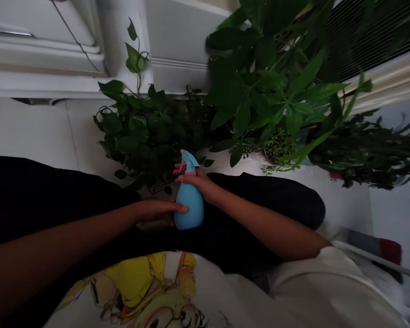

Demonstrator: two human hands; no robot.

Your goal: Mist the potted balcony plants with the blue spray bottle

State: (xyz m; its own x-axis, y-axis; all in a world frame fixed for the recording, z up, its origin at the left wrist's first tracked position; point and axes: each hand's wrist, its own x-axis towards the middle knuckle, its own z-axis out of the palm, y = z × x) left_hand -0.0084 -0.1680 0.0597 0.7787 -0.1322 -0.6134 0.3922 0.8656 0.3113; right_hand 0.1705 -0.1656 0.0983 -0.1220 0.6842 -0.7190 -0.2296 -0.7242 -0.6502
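Note:
A blue spray bottle [189,207] with a pink trigger and pink collar is held upright between my hands, over my lap. My right hand [202,184] wraps round its neck from the right, with fingers showing behind the pink trigger. My left hand [160,210] grips the lower body from the left, thumb across the front and the other fingers mostly hidden behind the bottle. Just beyond the bottle stands a trailing plant with heart-shaped leaves [145,120]. Some of its leaves look wet.
A taller broad-leaved plant [256,77] spreads at the back right. Beyond it are a small bushy plant [279,146] and a strappy-leaved plant [369,146]. White furniture [123,45] stands behind the plants on a pale tiled floor [37,132]. My dark-trousered knees flank the bottle.

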